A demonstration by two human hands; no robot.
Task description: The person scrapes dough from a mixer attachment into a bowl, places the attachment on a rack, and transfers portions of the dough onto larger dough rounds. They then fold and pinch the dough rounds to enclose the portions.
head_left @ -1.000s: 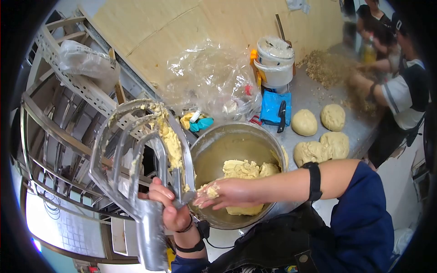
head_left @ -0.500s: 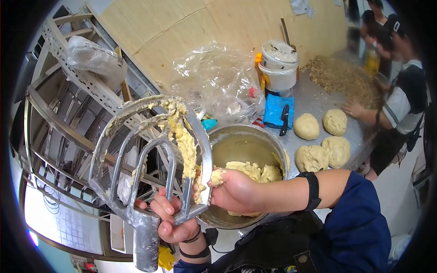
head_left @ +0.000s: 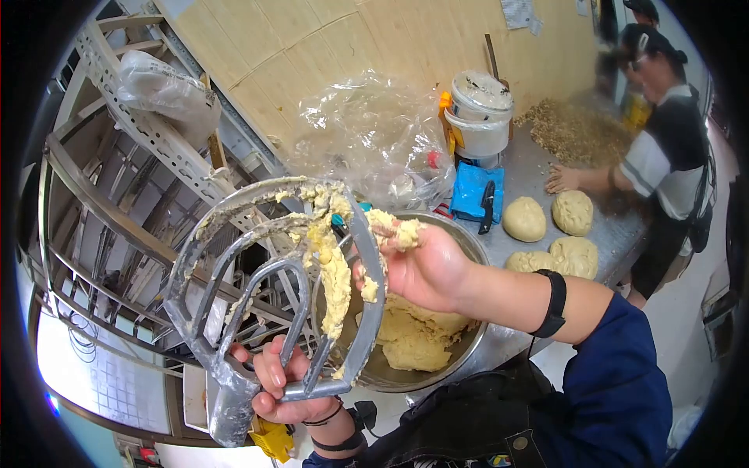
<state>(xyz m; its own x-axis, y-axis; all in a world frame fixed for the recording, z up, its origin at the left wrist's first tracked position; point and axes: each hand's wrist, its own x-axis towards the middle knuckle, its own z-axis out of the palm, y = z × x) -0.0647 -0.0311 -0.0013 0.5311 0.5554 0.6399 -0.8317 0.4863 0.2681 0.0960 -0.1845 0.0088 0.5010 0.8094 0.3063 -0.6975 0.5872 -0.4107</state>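
My left hand (head_left: 285,382) grips the lower bar of a metal mixer paddle (head_left: 234,382), which is raised with its stem pointing down. Yellow dough clings to the paddle's ribs and outer rim. My right hand (head_left: 429,269) is curled at the rim's right side, pinching soft dough (head_left: 402,232); some of its fingers are hidden behind the metal. Beneath it stands a steel mixing bowl (head_left: 472,355), holding a large mass of dough (head_left: 417,339).
Several dough balls (head_left: 524,218) lie on the metal table (head_left: 538,175), near a knife (head_left: 488,207) on a blue packet (head_left: 470,187). White tubs (head_left: 480,129) and clear plastic (head_left: 351,132) are behind. A co-worker (head_left: 663,156) reaches over a crumbly pile (head_left: 573,132). Metal racks (head_left: 101,187) stand left.
My right hand has moved up along the paddle's rim with dough on its fingers. The paddle has tilted and shifted slightly right. The co-worker's hand has moved left, towards the dough balls.
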